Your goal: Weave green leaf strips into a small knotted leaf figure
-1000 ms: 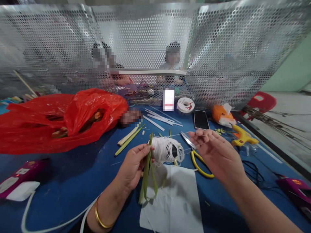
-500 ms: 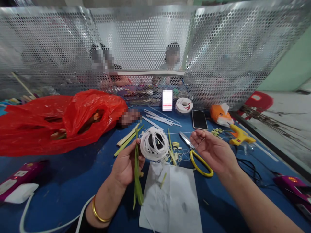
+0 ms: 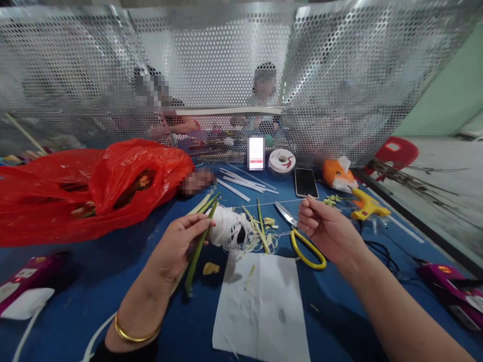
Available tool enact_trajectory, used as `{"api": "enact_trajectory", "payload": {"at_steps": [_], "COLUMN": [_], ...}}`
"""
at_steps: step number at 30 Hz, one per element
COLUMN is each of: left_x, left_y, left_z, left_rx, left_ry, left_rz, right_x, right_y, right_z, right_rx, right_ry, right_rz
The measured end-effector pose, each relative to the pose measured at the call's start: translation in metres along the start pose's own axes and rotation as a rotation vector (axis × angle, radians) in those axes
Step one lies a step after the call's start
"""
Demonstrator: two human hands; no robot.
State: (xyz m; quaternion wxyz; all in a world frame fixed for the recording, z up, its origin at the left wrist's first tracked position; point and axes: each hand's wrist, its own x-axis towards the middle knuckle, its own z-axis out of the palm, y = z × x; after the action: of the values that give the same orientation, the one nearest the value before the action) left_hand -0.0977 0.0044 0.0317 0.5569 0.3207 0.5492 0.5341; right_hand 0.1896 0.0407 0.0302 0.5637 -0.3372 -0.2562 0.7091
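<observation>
My left hand [image 3: 171,246] is closed, with thumb and forefinger pinching a long green leaf strip [image 3: 196,259] that hangs down at a slant. A wound ball of white string [image 3: 226,226] with a dark core sits just beyond those fingertips; I cannot tell whether hidden fingers support it. Taut white string [image 3: 264,204] runs rightward from near my left fingers to my right hand [image 3: 326,223], which pinches its end with fingers curled. Just left of and below my right hand lie yellow-handled scissors [image 3: 311,254], blades partly apart.
White paper [image 3: 260,306] lies in front, near plant scraps [image 3: 264,234]. On the left is a red plastic bag [image 3: 151,166]. White strips [image 3: 245,181], a ribbon roll [image 3: 282,161], a phone [image 3: 306,182] and a yellow glue gun [image 3: 368,205] lie farther back, before a perforated metal screen [image 3: 226,60].
The string ball has dropped and turned beside my left hand. My left hand has shifted left and tilted the leaf; my right hand has risen slightly, still gripping the string.
</observation>
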Motion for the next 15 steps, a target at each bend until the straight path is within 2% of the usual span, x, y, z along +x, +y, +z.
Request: {"api": "enact_trajectory", "payload": {"at_steps": [3,7,12,15], "left_x": [0.001,0.004,0.007,0.01], "left_y": [0.005,0.011,0.016,0.014], "left_z": [-0.007,-0.016,-0.016,-0.015], "left_rx": [0.133,0.397,0.516,0.618], "left_ry": [0.021,-0.043,-0.101,-0.117], "left_rz": [0.11,0.225,0.311,0.385], "right_x": [-0.002,-0.003,-0.006,-0.011], "right_y": [-0.005,-0.021,-0.045,-0.05], "right_z": [0.0,-0.005,-0.013,-0.01], "right_rx": [0.028,0.048,-0.002,-0.08], "right_ry": [-0.025,-0.018,-0.033,-0.015], "right_rz": [0.003,-0.034,-0.169,-0.242]}}
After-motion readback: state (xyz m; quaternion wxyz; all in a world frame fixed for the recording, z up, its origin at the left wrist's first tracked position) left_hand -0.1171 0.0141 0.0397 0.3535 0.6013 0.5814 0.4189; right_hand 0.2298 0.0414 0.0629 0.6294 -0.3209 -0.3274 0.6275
